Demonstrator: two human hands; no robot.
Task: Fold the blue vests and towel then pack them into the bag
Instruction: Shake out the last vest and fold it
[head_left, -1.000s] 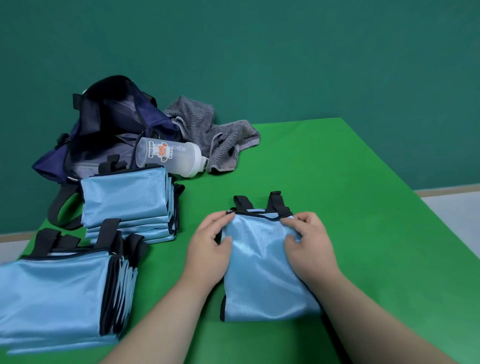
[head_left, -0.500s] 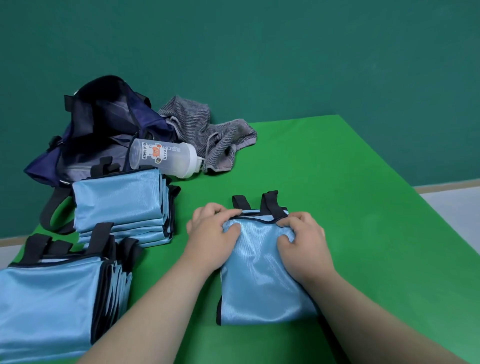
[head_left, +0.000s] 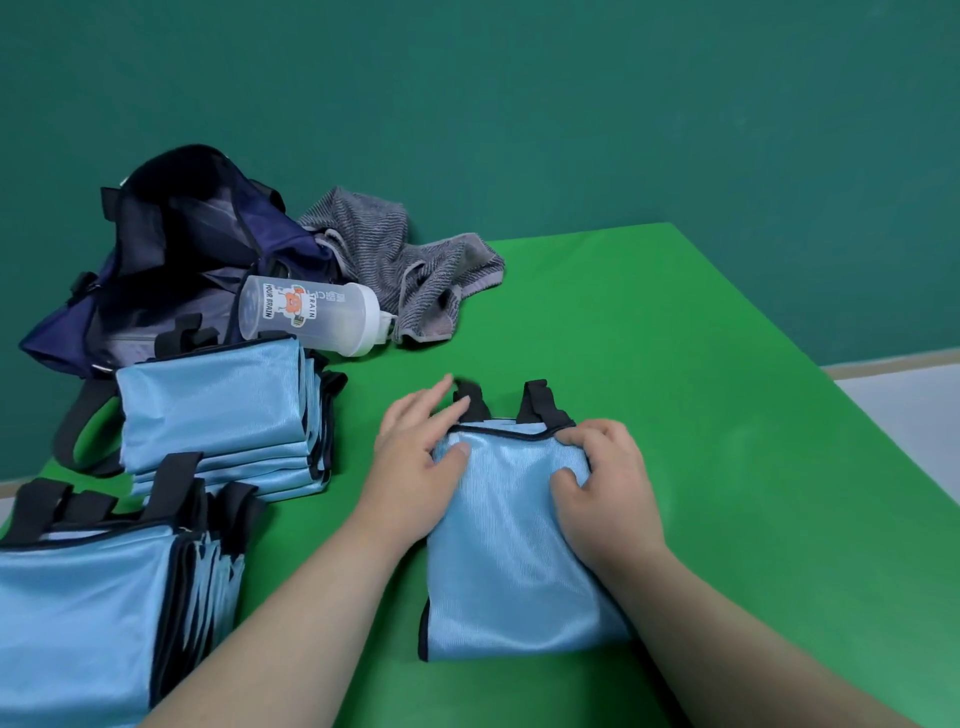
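While two stacks (head_left: 218, 410) (head_left: 88, 613) sit, flat left hand (head_left: 415, 457) presses, right hand (head_left: 608, 488) pinches, one vest (head_left: 514, 561).

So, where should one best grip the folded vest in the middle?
By its two long side edges, one hand from each side. The folded vest lies flat in layers, so pinching both sides should keep the fold; lifting by the straps could open it.

One camera on my head, facing forward and down, close over my left hand (head_left: 413, 467), right hand (head_left: 610, 491) and blue vest (head_left: 511, 561), green table (head_left: 675, 338) stretching ahead
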